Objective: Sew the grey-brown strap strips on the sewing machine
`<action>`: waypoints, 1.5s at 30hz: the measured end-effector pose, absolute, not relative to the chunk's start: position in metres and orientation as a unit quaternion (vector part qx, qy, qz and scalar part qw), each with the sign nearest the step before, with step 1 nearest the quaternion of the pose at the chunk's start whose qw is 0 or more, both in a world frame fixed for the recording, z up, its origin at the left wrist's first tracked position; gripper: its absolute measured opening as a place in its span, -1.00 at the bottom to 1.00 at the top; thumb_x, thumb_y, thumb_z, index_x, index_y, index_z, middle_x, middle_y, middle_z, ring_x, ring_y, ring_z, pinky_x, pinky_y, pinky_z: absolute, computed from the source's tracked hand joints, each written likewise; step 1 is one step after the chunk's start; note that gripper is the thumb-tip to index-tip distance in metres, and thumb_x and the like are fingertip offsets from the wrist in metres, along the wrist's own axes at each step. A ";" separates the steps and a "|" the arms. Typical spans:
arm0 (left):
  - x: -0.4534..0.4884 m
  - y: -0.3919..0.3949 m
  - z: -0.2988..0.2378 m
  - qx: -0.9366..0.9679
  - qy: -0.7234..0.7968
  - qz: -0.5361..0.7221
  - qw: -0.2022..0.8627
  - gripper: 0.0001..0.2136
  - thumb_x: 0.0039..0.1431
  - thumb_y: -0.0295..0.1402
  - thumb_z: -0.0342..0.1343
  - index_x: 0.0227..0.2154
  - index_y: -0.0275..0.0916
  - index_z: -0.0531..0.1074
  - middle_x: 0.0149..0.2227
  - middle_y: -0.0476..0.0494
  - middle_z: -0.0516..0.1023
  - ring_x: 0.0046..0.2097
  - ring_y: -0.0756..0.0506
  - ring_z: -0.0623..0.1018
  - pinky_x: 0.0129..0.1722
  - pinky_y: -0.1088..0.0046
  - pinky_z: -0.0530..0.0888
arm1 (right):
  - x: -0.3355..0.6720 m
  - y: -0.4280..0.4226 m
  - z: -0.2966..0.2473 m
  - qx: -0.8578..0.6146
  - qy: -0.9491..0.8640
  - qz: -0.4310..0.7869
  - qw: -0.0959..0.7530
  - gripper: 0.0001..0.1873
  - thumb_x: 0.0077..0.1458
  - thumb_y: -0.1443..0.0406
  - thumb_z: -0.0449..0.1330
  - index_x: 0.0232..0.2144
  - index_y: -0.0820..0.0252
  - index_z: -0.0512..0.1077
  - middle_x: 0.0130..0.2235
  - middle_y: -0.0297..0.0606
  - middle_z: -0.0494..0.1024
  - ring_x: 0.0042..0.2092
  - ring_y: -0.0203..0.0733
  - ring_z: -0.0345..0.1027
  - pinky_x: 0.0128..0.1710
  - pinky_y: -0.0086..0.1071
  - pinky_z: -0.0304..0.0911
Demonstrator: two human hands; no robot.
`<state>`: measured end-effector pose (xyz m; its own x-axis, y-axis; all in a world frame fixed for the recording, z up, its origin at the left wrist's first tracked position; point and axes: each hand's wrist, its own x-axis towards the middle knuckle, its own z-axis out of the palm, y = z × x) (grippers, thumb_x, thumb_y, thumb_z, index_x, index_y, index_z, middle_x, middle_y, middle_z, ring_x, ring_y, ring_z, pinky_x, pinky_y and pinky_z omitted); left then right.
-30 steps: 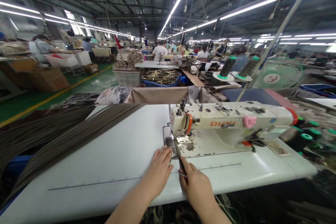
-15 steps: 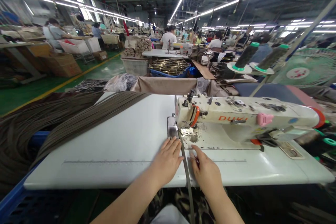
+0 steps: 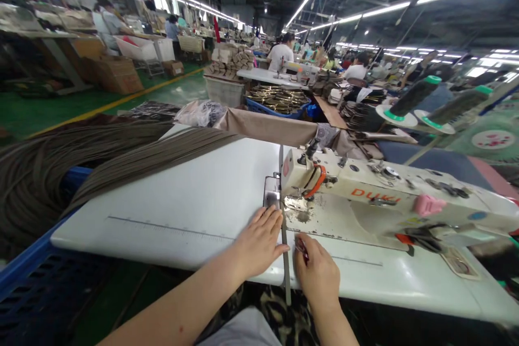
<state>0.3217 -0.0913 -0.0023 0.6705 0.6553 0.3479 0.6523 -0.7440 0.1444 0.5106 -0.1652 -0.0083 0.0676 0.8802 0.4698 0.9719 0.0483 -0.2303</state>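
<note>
A narrow grey-brown fabric strip [image 3: 285, 238] runs from the sewing machine [image 3: 344, 184] toward me, its end hanging just over the table's front edge. My left hand [image 3: 259, 240] lies flat with its fingers stretched out, left of the strip and just in front of the metal plate [image 3: 271, 190]. Its thumb reaches to the strip. To the right of the strip, my right hand [image 3: 318, 267] is curled around a small dark red tool [image 3: 301, 248] with a shiny part. The fingers hide most of that tool, so its kind is unclear.
Many similar strips [image 3: 162, 165] are draped over the white table [image 3: 194, 194] at left, above a blue crate [image 3: 36, 270]. Thread cones [image 3: 417, 97] and a fan [image 3: 492, 138] stand at right. Beyond is a blue basket [image 3: 279, 111] of brassy pieces; people work farther back.
The strip has moved away from me through the machine; its tail now ends by the table edge. My right index finger has curled in. The camera view has turned left and tilted.
</note>
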 end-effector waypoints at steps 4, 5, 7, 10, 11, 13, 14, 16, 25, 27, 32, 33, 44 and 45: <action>0.321 -0.092 0.001 0.909 0.360 0.207 0.026 -0.42 0.47 -0.03 -0.17 0.30 -0.39 0.27 0.36 -0.30 0.32 0.42 -0.23 0.24 0.43 0.16 0.11 | 0.511 -0.165 -0.009 -0.688 -0.674 -0.081 0.257 -0.72 0.22 0.31 0.06 -0.09 0.11 0.51 -0.17 -0.24 0.67 -0.23 -0.15 0.54 -0.25 -0.36 0.30; 0.321 -0.092 0.002 0.909 0.359 0.209 0.027 -0.44 0.47 -0.05 -0.15 0.29 -0.38 0.28 0.36 -0.30 0.33 0.41 -0.22 0.25 0.42 0.17 0.11 | 0.510 -0.165 -0.009 -0.690 -0.673 -0.077 0.256 -0.72 0.23 0.31 0.06 -0.09 0.11 0.51 -0.17 -0.24 0.67 -0.22 -0.15 0.54 -0.25 -0.36 0.30; 0.321 -0.092 0.002 0.909 0.357 0.212 0.029 -0.49 0.48 -0.11 -0.14 0.28 -0.37 0.30 0.35 -0.29 0.35 0.41 -0.21 0.27 0.42 0.18 0.12 | 0.509 -0.165 -0.007 -0.691 -0.672 -0.070 0.255 -0.72 0.24 0.30 0.06 -0.08 0.11 0.52 -0.16 -0.24 0.67 -0.21 -0.15 0.54 -0.25 -0.36 0.29; 0.321 -0.092 0.003 0.908 0.358 0.216 0.031 -0.53 0.49 -0.16 -0.15 0.28 -0.33 0.30 0.34 -0.28 0.37 0.40 -0.19 0.28 0.42 0.17 0.12 | 0.508 -0.166 -0.005 -0.690 -0.675 -0.063 0.254 -0.72 0.25 0.29 0.07 -0.08 0.11 0.51 -0.17 -0.24 0.67 -0.21 -0.14 0.54 -0.26 -0.36 0.29; 0.321 -0.092 0.003 0.908 0.358 0.215 0.030 -0.53 0.48 -0.16 -0.15 0.28 -0.33 0.30 0.33 -0.28 0.37 0.40 -0.18 0.28 0.42 0.17 0.11 | 0.508 -0.166 -0.004 -0.689 -0.676 -0.063 0.255 -0.72 0.25 0.29 0.07 -0.07 0.11 0.51 -0.17 -0.23 0.67 -0.21 -0.13 0.54 -0.26 -0.35 0.28; 0.321 -0.092 0.005 0.910 0.357 0.210 0.026 -0.53 0.48 -0.17 -0.14 0.28 -0.34 0.29 0.34 -0.29 0.37 0.40 -0.20 0.28 0.43 0.18 0.10 | 0.508 -0.166 -0.004 -0.687 -0.677 -0.070 0.254 -0.72 0.26 0.29 0.07 -0.07 0.12 0.51 -0.16 -0.22 0.67 -0.21 -0.13 0.54 -0.26 -0.35 0.28; 0.320 -0.093 0.006 0.911 0.357 0.208 0.024 -0.53 0.48 -0.16 -0.14 0.28 -0.35 0.29 0.34 -0.30 0.36 0.41 -0.20 0.27 0.43 0.19 0.10 | 0.509 -0.166 -0.004 -0.687 -0.677 -0.073 0.253 -0.72 0.26 0.29 0.06 -0.07 0.12 0.51 -0.17 -0.22 0.67 -0.22 -0.13 0.54 -0.27 -0.35 0.28; 0.320 -0.093 0.007 0.910 0.359 0.205 0.023 -0.51 0.47 -0.15 -0.12 0.28 -0.36 0.28 0.35 -0.30 0.35 0.41 -0.21 0.26 0.43 0.19 0.09 | 0.509 -0.166 -0.005 -0.688 -0.678 -0.074 0.249 -0.72 0.26 0.29 0.06 -0.07 0.11 0.51 -0.17 -0.24 0.67 -0.23 -0.13 0.54 -0.27 -0.35 0.28; 0.323 -0.091 -0.002 0.909 0.362 0.208 0.019 -0.50 0.49 -0.14 -0.15 0.29 -0.38 0.27 0.35 -0.30 0.34 0.42 -0.23 0.25 0.43 0.16 0.11 | 0.510 -0.166 -0.006 -0.678 -0.683 -0.081 0.260 -0.74 0.27 0.29 0.05 -0.10 0.13 0.51 -0.18 -0.23 0.66 -0.23 -0.14 0.53 -0.26 -0.35 0.28; 0.322 -0.091 -0.004 0.909 0.361 0.207 0.021 -0.50 0.48 -0.14 -0.14 0.30 -0.36 0.27 0.36 -0.29 0.33 0.42 -0.23 0.24 0.43 0.15 0.11 | 0.510 -0.166 -0.007 -0.679 -0.681 -0.081 0.260 -0.73 0.27 0.30 0.05 -0.10 0.12 0.51 -0.18 -0.23 0.66 -0.22 -0.14 0.53 -0.25 -0.35 0.27; 0.323 -0.087 -0.005 0.909 0.365 0.199 0.037 -0.47 0.46 -0.11 -0.09 0.31 -0.36 0.25 0.37 -0.30 0.31 0.43 -0.25 0.21 0.43 0.13 0.10 | 0.510 -0.167 -0.008 -0.677 -0.684 -0.081 0.259 -0.73 0.22 0.32 0.07 -0.09 0.11 0.51 -0.21 -0.26 0.66 -0.24 -0.13 0.51 -0.23 -0.34 0.26; 0.324 -0.085 -0.005 0.907 0.369 0.199 0.042 -0.47 0.46 -0.11 -0.08 0.31 -0.35 0.25 0.37 -0.29 0.31 0.44 -0.25 0.20 0.43 0.12 0.11 | 0.510 -0.167 -0.008 -0.677 -0.684 -0.080 0.258 -0.73 0.21 0.32 0.08 -0.09 0.11 0.50 -0.21 -0.26 0.66 -0.24 -0.14 0.50 -0.23 -0.35 0.26; 0.326 -0.059 -0.006 0.906 0.375 0.187 0.051 -0.52 0.42 -0.15 0.01 0.30 -0.23 0.26 0.35 -0.24 0.35 0.44 -0.28 0.20 0.40 0.02 0.14 | 0.508 -0.168 -0.002 -0.684 -0.683 -0.065 0.247 -0.73 0.19 0.36 0.06 -0.12 0.11 0.49 -0.27 -0.27 0.62 -0.26 -0.15 0.46 -0.25 -0.35 0.23; 0.326 -0.056 -0.006 0.906 0.376 0.187 0.052 -0.52 0.41 -0.16 0.03 0.30 -0.22 0.26 0.34 -0.24 0.35 0.43 -0.28 0.20 0.39 0.00 0.15 | 0.508 -0.168 -0.002 -0.686 -0.683 -0.063 0.244 -0.73 0.19 0.36 0.06 -0.12 0.11 0.49 -0.27 -0.27 0.62 -0.26 -0.14 0.46 -0.25 -0.34 0.22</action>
<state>0.3262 -0.0564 -0.0063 0.6474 0.7010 0.2991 0.6624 -0.7116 0.2340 0.5075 -0.1682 -0.0019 0.0593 0.9060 0.4192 0.9671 0.0518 -0.2490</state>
